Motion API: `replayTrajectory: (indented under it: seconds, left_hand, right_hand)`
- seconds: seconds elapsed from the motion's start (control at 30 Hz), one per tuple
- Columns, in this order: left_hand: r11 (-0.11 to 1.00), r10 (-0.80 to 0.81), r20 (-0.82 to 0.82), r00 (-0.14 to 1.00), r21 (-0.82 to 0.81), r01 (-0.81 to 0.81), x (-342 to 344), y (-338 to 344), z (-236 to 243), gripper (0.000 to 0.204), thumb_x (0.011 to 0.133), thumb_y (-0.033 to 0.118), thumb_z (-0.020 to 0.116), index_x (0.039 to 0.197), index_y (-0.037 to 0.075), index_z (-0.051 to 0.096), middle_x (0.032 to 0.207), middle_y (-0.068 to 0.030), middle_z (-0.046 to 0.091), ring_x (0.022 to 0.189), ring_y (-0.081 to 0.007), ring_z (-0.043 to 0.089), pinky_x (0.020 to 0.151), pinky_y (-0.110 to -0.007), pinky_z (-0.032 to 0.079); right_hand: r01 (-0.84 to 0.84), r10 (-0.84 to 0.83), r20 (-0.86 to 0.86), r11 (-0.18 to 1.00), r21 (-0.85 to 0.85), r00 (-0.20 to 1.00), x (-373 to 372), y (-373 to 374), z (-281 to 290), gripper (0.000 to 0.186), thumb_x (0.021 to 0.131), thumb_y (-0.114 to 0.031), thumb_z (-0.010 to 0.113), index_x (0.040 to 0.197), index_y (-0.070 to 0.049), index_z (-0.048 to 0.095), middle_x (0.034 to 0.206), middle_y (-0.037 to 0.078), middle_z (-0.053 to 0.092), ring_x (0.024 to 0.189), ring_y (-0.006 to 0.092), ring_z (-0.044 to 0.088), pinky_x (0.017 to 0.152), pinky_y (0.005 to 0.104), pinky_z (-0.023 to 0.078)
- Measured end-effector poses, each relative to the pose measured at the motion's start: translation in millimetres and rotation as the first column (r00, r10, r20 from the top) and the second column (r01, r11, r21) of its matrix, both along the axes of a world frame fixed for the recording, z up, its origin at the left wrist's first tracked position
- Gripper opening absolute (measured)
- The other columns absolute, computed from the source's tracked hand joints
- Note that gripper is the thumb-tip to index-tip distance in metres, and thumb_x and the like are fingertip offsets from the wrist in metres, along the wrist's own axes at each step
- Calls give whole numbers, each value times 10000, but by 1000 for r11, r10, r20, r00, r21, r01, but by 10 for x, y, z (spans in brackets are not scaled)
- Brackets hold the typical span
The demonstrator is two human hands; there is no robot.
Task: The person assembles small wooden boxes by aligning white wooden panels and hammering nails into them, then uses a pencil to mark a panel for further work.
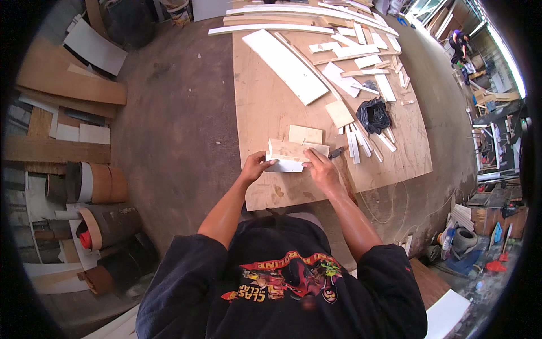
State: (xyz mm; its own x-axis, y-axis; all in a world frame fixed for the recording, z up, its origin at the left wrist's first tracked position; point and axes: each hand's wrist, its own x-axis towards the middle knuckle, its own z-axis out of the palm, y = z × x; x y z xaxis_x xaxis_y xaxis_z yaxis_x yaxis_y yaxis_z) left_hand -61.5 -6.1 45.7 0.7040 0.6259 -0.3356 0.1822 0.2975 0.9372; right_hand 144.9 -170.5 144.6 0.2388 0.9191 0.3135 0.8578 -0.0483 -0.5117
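Note:
On the plywood table [254,195], both my hands grip a small stack of wooden boards, a pale strip [288,148] over a white-faced piece [287,166]. My left hand [258,165] is closed on the left end, thumb at the front edge. My right hand [318,168] holds the right end with bent fingers on top. Just behind lies a square-edged pale board [305,133]. A dark tool [337,153], possibly power or hand-held, lies right of my right hand, partly hidden.
Offcuts and long white boards [285,66] cover the table's back and right, with a black plastic bag [374,116]. Sheets and rolls [101,186] line the left wall. A cord [384,220] hangs below the table. Another person [459,46] works at the upper right.

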Motion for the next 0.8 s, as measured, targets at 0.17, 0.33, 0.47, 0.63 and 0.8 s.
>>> replayTrajectory:
  seconds: [0.17,0.33,0.47,0.63,0.8]
  left_hand:
    - [992,32,-10,999,123,-31,46,-13,-168,375,857,-25,696,1230,18,713,1036,-48,750,905,-112,637,850,-288,517]
    - [985,29,-3,1000,170,-28,34,52,-265,351,859,77,780,1204,29,738,1027,-65,758,894,-127,642,847,-311,518]
    - [988,0,-31,1000,154,4,155,15,-46,434,850,277,840,1201,41,745,995,-80,762,891,-142,668,827,-327,528]
    - [974,19,-148,989,227,15,244,103,192,454,857,334,829,1198,45,748,953,-86,761,801,-158,690,745,-346,548]
    - [988,33,-96,995,154,-18,342,88,399,409,896,267,800,1163,-36,733,909,-91,750,743,-159,694,656,-319,544]
  right_hand:
    - [4,0,150,1000,-22,989,-142,-161,-194,385,900,-176,727,1256,-73,625,1210,151,675,1086,339,664,873,447,563]
    - [35,-32,43,996,-78,999,-205,-178,-130,347,920,-194,704,1240,-73,644,1155,150,697,1031,352,677,837,453,558]
    - [27,-33,-53,993,-113,998,-20,-134,-72,310,943,-211,683,1212,-56,671,1098,167,711,978,374,686,821,449,552]
    - [7,-19,-75,986,-165,997,11,14,226,303,970,-240,653,1185,-29,687,1058,192,718,980,401,683,841,469,541]
    - [-9,-32,-159,967,-253,987,258,127,267,344,984,-269,628,1198,-6,692,1107,236,707,1047,426,667,880,492,526]
